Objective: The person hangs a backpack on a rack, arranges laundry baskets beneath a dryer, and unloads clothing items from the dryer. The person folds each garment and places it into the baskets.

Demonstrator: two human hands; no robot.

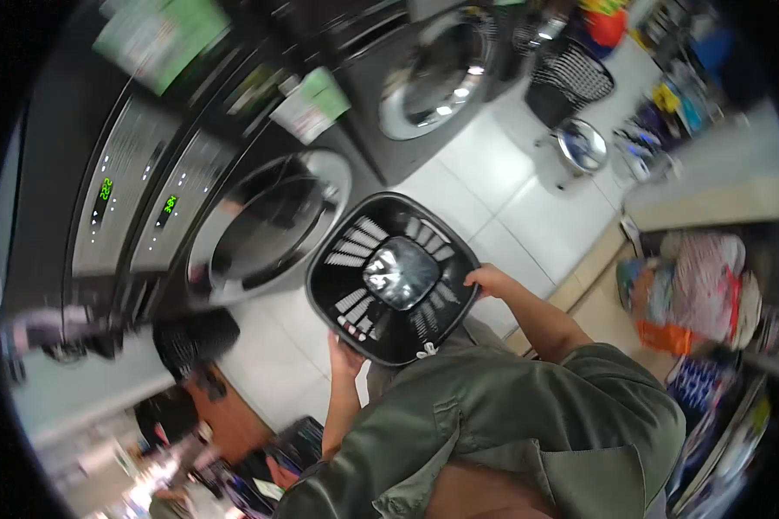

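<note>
A black plastic laundry basket (329, 285) with slotted walls is held out in front of my body, its opening turned up toward me and its shiny base showing inside. My left hand (346, 355) grips the near-left side of the basket, fingers partly hidden under the rim. On the right side, my right hand (486, 281) is closed on the rim. A small white tag or tie (427, 350) shows at the near edge. Just beyond the basket is the round glass door of a washing machine (268, 227).
Another front-loading machine (437, 78) stands farther right. Lit green digits glow on the control panels (171, 203). A metal-topped stool (582, 145) and a dark basket (580, 73) stand on white floor tiles. Bags (692, 294) fill a shelf at right; a black basket (195, 342) is at left.
</note>
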